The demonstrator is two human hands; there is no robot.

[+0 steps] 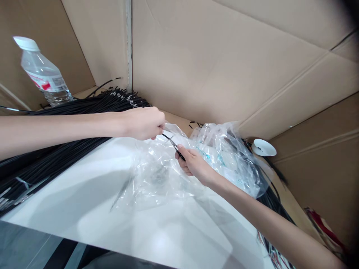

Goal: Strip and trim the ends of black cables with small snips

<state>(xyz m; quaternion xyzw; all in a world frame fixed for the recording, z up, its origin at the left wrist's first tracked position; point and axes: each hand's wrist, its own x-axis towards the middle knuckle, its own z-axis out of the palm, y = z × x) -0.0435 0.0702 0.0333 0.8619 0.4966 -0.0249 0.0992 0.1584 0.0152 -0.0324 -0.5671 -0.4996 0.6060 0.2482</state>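
Observation:
My left hand (pixel 150 121) is closed around a thin black cable (pixel 166 136), whose short end sticks out below the fingers. My right hand (pixel 193 162) grips small scissors (pixel 174 144) with dark handles. Their metal blades meet the cable's end; whether they cut into it is too small to tell. Beneath both hands lies a crumpled clear plastic bag (pixel 157 175), spread over the white table surface (pixel 112 224).
A long bundle of black cables (pixel 84 106) lies at the left, beside a water bottle (pixel 46 74). More plastic (pixel 232 160), a small white dish (pixel 263 148) and cables with coloured wire ends (pixel 275 250) are on the right. Cardboard walls (pixel 224 63) enclose the table's back and sides.

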